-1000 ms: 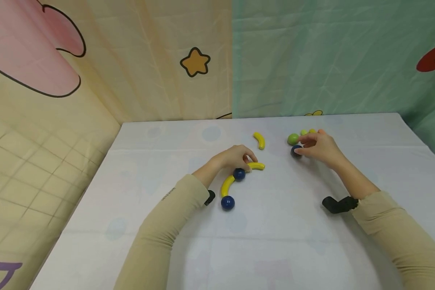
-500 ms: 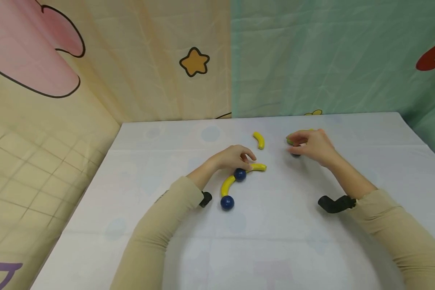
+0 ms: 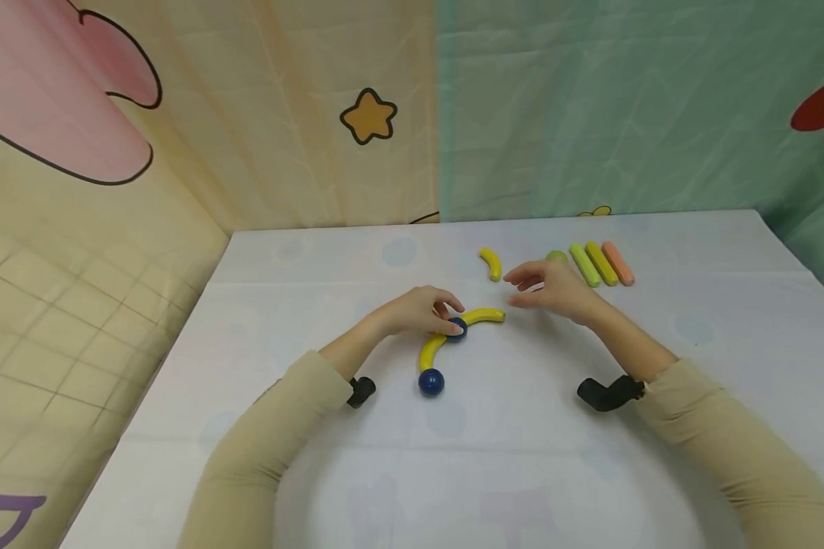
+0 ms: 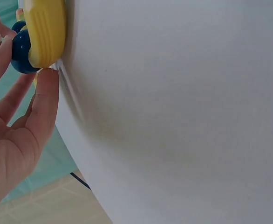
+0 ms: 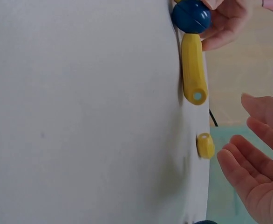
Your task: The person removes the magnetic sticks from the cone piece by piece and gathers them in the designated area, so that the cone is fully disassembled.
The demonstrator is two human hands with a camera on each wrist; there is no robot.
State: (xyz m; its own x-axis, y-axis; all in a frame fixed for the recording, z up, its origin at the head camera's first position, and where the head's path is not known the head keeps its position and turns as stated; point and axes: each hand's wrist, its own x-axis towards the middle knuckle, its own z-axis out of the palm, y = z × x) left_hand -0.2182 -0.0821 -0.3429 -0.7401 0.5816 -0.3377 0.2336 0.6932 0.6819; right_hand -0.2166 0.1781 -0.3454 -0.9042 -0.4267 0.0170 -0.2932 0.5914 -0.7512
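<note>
On the white table, a chain alternates dark blue balls and curved yellow toy rods. My left hand (image 3: 419,311) pinches the chain's middle ball (image 5: 190,18) between thumb and fingers. From that ball one curved rod (image 3: 486,315) points right, its free end showing a pale round tip in the right wrist view. Another curved rod (image 3: 430,353) runs down to the front blue ball (image 3: 431,382). My right hand (image 3: 555,291) hovers to the right of the chain, fingers loosely bent, holding nothing. Beyond its fingertips lies a loose curved yellow rod (image 3: 491,264).
A green ball (image 3: 557,256) shows partly behind my right hand. Beside it lie straight rods: light green (image 3: 584,264), yellow (image 3: 601,263) and orange (image 3: 618,263). A blue ball (image 5: 205,222) peeks in at the right wrist view's bottom edge. Printed curtains stand behind the table.
My right hand has moved left from the blue and green balls, uncovering the straight rods. My left hand has shifted slightly left, from the right-hand curved rod onto the middle blue ball.
</note>
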